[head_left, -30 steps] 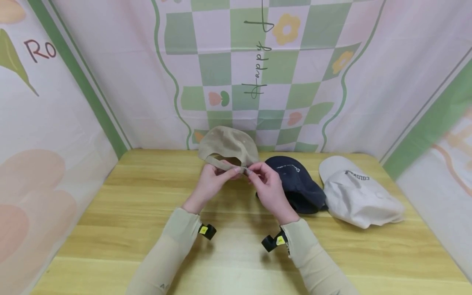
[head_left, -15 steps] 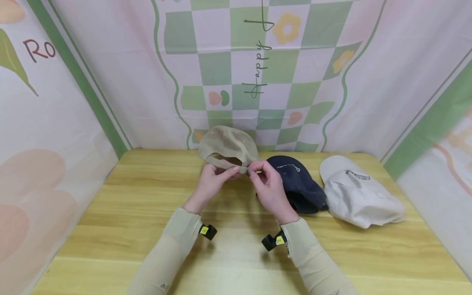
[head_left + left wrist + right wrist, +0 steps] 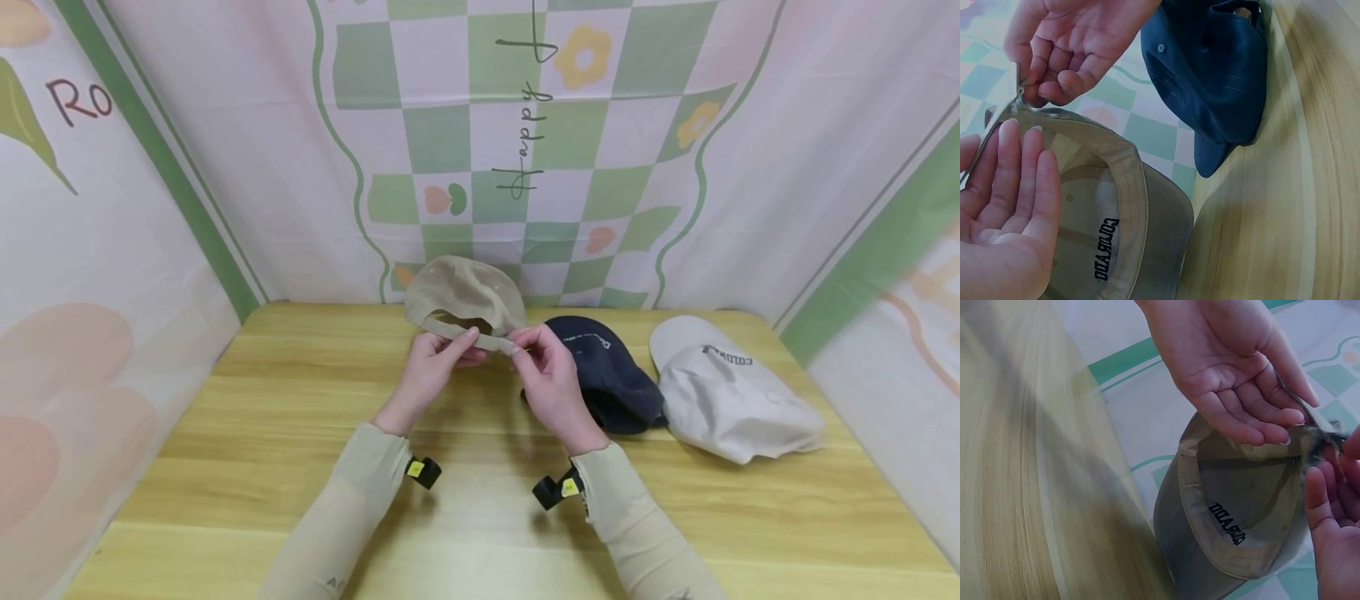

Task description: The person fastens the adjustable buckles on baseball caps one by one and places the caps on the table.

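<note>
Both hands hold a beige baseball cap [image 3: 465, 287] at the back of the table, its rear opening toward me. Its back strap [image 3: 491, 342] runs between the hands. My left hand [image 3: 423, 379] pinches the strap with the thumb on top; in the left wrist view its other fingers [image 3: 1007, 175] lie nearly straight behind. With thumb and fingertips, my right hand [image 3: 557, 387] pinches the strap's right end, where a small fastener is blurred and partly covered. Dark lettering [image 3: 1227, 524] shows through inside the crown in the right wrist view.
A navy cap [image 3: 607, 367] lies just right of my right hand. Beside it is an off-white cap [image 3: 738, 408] with dark lettering. The wooden table [image 3: 300, 433] ends at a printed cloth backdrop [image 3: 502, 133], close behind the beige cap.
My left thumb has slid left along the strap, away from the right fingertips, so more strap shows between the hands. The other caps have stayed in place.
</note>
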`<state>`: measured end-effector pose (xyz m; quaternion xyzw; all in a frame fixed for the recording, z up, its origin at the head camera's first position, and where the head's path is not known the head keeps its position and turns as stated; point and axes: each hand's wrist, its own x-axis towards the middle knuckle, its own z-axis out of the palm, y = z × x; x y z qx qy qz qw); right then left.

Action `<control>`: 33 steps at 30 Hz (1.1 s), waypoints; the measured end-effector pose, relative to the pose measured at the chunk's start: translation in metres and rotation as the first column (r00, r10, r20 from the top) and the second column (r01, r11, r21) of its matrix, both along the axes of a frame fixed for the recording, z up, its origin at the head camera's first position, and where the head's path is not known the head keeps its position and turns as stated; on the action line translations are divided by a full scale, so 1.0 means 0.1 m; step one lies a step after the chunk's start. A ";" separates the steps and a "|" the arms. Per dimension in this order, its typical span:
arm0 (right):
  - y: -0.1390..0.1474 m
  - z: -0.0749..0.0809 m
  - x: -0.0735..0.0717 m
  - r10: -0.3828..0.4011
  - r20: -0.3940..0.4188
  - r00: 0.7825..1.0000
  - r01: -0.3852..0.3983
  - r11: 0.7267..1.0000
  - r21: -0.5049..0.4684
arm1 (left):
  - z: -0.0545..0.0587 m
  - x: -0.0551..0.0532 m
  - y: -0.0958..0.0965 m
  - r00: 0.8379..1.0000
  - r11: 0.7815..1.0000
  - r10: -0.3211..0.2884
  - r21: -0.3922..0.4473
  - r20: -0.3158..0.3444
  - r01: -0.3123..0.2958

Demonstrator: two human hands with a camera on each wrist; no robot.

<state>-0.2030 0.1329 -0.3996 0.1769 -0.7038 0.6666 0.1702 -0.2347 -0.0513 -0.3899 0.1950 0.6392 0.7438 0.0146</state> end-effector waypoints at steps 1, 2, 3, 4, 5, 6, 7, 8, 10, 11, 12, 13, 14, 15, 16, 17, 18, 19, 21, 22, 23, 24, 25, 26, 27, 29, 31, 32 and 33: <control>0.00 0.00 0.00 -0.002 0.005 1.000 0.002 1.000 0.003 | 0.00 0.00 0.00 1.000 1.000 0.001 -0.002 -0.001 -0.001; 0.00 0.01 0.00 -0.003 0.010 1.000 0.003 1.000 0.006 | 0.00 0.00 0.00 1.000 1.000 0.001 -0.006 -0.003 -0.001; 0.00 0.01 0.00 -0.003 0.014 1.000 0.003 1.000 0.006 | 0.00 0.00 0.00 1.000 1.000 0.002 -0.010 -0.004 -0.002; 0.00 0.02 0.00 -0.002 0.017 1.000 0.002 1.000 0.006 | 0.00 0.00 0.00 1.000 1.000 0.001 -0.014 -0.005 -0.001; 0.00 0.02 0.00 -0.002 0.020 1.000 0.002 1.000 0.004 | 0.00 0.00 0.00 1.000 1.000 0.000 -0.016 -0.005 -0.001; -0.01 0.02 0.00 -0.003 0.020 1.000 0.003 1.000 0.003 | 0.00 0.00 -0.01 1.000 1.000 0.000 -0.018 -0.005 -0.001; -0.01 0.02 0.00 -0.002 0.021 1.000 0.002 1.000 0.000 | 0.00 -0.01 -0.01 1.000 1.000 0.001 -0.021 -0.005 -0.001; -0.01 0.02 -0.01 -0.002 0.021 1.000 0.002 1.000 -0.003 | 0.00 -0.01 -0.01 1.000 1.000 0.004 -0.021 -0.003 -0.004; -0.01 0.02 -0.01 0.003 0.019 1.000 -0.003 1.000 -0.013 | 0.00 -0.01 -0.01 1.000 1.000 0.013 -0.016 0.007 -0.013; -0.01 0.02 -0.02 0.006 0.018 1.000 -0.005 1.000 -0.020 | 0.00 -0.01 -0.01 1.000 1.000 0.019 -0.007 0.015 -0.019; -0.01 0.02 -0.02 0.008 0.016 1.000 -0.007 1.000 -0.029 | 0.01 -0.01 -0.02 0.999 1.000 0.029 0.004 0.021 -0.029; -0.01 0.02 -0.02 0.008 0.016 1.000 -0.008 0.999 -0.037 | 0.02 -0.01 -0.02 0.999 0.999 0.042 0.022 0.030 -0.042; -0.01 0.02 -0.02 0.008 0.014 1.000 -0.007 0.999 -0.044 | 0.02 -0.02 -0.03 0.997 0.997 0.059 0.047 0.042 -0.061; -0.01 0.02 -0.02 0.009 0.016 1.000 -0.008 0.999 -0.051 | 0.03 -0.02 -0.04 0.996 0.994 0.076 0.070 0.050 -0.080; 0.00 0.02 -0.02 0.009 0.018 1.000 -0.008 0.998 -0.056 | 0.04 -0.03 -0.05 0.994 0.991 0.093 0.088 0.056 -0.098; 0.00 0.01 -0.03 0.010 0.024 1.000 -0.008 0.998 -0.062 | 0.04 -0.03 -0.06 0.992 0.988 0.107 0.104 0.062 -0.113; 0.00 0.01 -0.03 0.011 0.033 0.999 -0.009 0.998 -0.065 | 0.05 -0.03 -0.07 0.991 0.985 0.118 0.117 0.065 -0.125; 0.00 0.00 -0.02 0.014 0.044 0.999 -0.011 0.998 -0.068 | 0.05 -0.04 -0.07 0.990 0.983 0.125 0.126 0.068 -0.133; 0.00 -0.01 -0.03 0.023 0.072 0.997 -0.018 0.998 -0.067 | 0.05 -0.04 -0.08 0.990 0.983 0.127 0.125 0.063 -0.134; -0.01 -0.01 -0.03 0.025 0.087 0.996 -0.019 0.998 -0.065 | 0.06 -0.04 -0.09 0.991 0.984 0.123 0.123 0.060 -0.130; -0.01 -0.01 -0.03 0.025 0.102 0.994 -0.019 0.998 -0.060 | 0.06 -0.04 -0.09 0.991 0.984 0.120 0.123 0.056 -0.126; -0.01 -0.02 -0.03 0.025 0.119 0.993 -0.018 0.998 -0.053 | 0.06 -0.04 -0.09 0.992 0.985 0.117 0.124 0.051 -0.123; -0.01 -0.02 -0.03 0.025 0.133 0.991 -0.018 0.999 -0.048 | 0.06 -0.03 -0.09 0.992 0.985 0.116 0.124 0.046 -0.121; -0.01 -0.03 -0.03 0.025 0.147 0.989 -0.019 0.999 -0.043 | 0.05 -0.03 -0.09 0.993 0.985 0.114 0.125 0.040 -0.118; -0.01 -0.03 -0.03 0.023 0.159 0.987 -0.017 0.999 -0.034 | 0.05 -0.03 -0.08 0.993 0.985 0.111 0.126 0.035 -0.115; -0.01 -0.04 -0.03 0.019 0.180 0.984 -0.015 1.000 -0.021 | 0.05 -0.02 -0.08 0.995 0.987 0.099 0.124 0.027 -0.101; -0.02 -0.04 -0.03 0.016 0.191 0.981 -0.015 1.000 -0.011 | 0.05 -0.01 -0.06 0.996 0.989 0.083 0.120 0.021 -0.085; -0.02 -0.05 -0.03 0.014 0.194 0.981 -0.013 1.000 -0.006 | 0.05 0.00 -0.06 0.997 0.990 0.073 0.119 0.018 -0.075; -0.02 -0.05 -0.03 0.010 0.196 0.981 -0.010 1.000 -0.002 | 0.05 0.01 -0.05 0.998 0.991 0.065 0.116 0.016 -0.067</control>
